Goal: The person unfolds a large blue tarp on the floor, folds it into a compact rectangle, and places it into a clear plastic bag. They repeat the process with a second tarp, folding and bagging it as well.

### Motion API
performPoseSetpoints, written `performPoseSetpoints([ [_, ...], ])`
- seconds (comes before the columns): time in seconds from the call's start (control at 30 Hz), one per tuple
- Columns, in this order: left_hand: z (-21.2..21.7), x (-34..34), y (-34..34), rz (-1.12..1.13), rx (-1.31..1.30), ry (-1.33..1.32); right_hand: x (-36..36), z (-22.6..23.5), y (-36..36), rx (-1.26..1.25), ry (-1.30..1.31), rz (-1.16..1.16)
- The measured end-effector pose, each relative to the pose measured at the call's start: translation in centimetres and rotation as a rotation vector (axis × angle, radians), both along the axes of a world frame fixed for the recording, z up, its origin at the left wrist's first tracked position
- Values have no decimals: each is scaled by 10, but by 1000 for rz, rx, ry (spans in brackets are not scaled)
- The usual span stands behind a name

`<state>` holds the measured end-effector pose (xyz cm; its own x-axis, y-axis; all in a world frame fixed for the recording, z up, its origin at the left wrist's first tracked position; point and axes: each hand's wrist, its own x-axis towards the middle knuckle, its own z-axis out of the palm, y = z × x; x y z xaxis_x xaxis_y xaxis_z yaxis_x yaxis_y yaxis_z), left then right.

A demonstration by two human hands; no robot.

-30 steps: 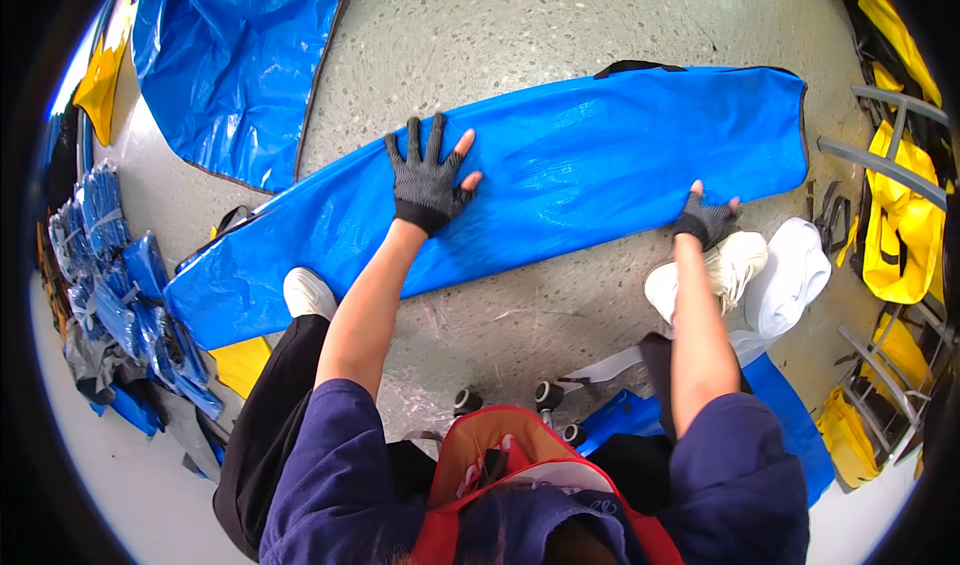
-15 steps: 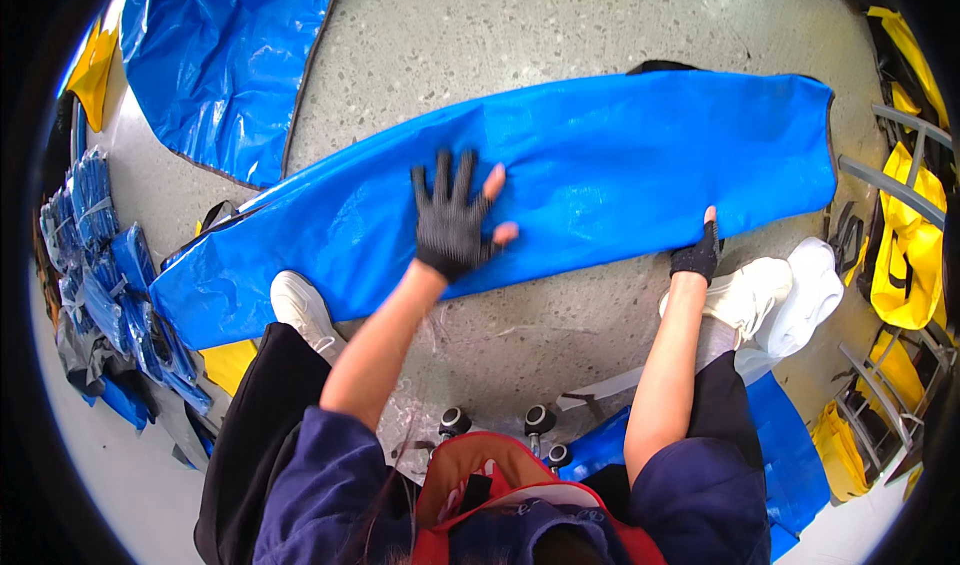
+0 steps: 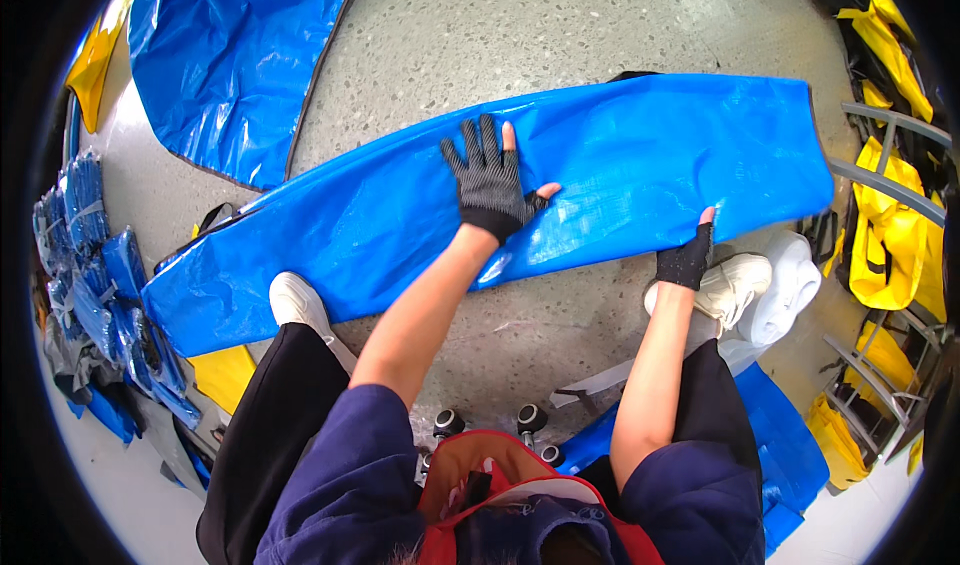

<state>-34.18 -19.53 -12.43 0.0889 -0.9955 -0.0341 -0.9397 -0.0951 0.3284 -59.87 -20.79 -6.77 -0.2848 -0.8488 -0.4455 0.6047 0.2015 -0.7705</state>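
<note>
A long folded sheet of shiny blue plastic fabric (image 3: 610,155) with dark edging lies across the floor in front of me. My left hand (image 3: 490,180), in a dark grey glove with bare thumb and index tips, lies flat on its middle with fingers spread. At the near edge, toward the right end, my right hand (image 3: 688,253) grips the sheet. Its bare thumb tip rests on top, while the other fingers are hidden underneath. A bit of black material (image 3: 632,76) pokes out behind the far edge.
Another blue sheet (image 3: 240,65) is spread at the far left. Blue bundles in clear plastic (image 3: 85,210) line the left side. Yellow bags (image 3: 880,235) and grey metal frames (image 3: 895,185) stand at the right. A white roll (image 3: 785,290) sits beside my right shoe (image 3: 735,285). Casters (image 3: 530,420) are below me.
My left hand has slid right and farther away over the blue sheet, smoothing the surface under it. My right hand keeps its hold on the near edge. The whole view has shifted slightly.
</note>
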Motion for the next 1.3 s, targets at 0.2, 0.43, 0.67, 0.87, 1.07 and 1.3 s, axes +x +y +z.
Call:
performPoseSetpoints([
  [0.2, -4, 56, -67, -291, 43, -23, 125, 98, 69, -271, 852, 86],
  [0.43, 54, 385, 46, -20, 212, 129, 359, 60, 208, -911, 1368, 1107],
  [0.67, 149, 632, 385, 1223, 419, 1482, 447, -5, 236, -1211, 1630, 1627],
  [0.87, 127, 622, 374, 1066, 449, 1115, 446, 8, 232, -1141, 1570, 1827],
  [1.07, 97, 585, 370, 1055, 481, 986, 443, 12, 228, -1278, 1772, 1656],
  [1.3, 65, 644, 421, 870, 185, 813, 357, 28, 166, -527, 2145, 1304],
])
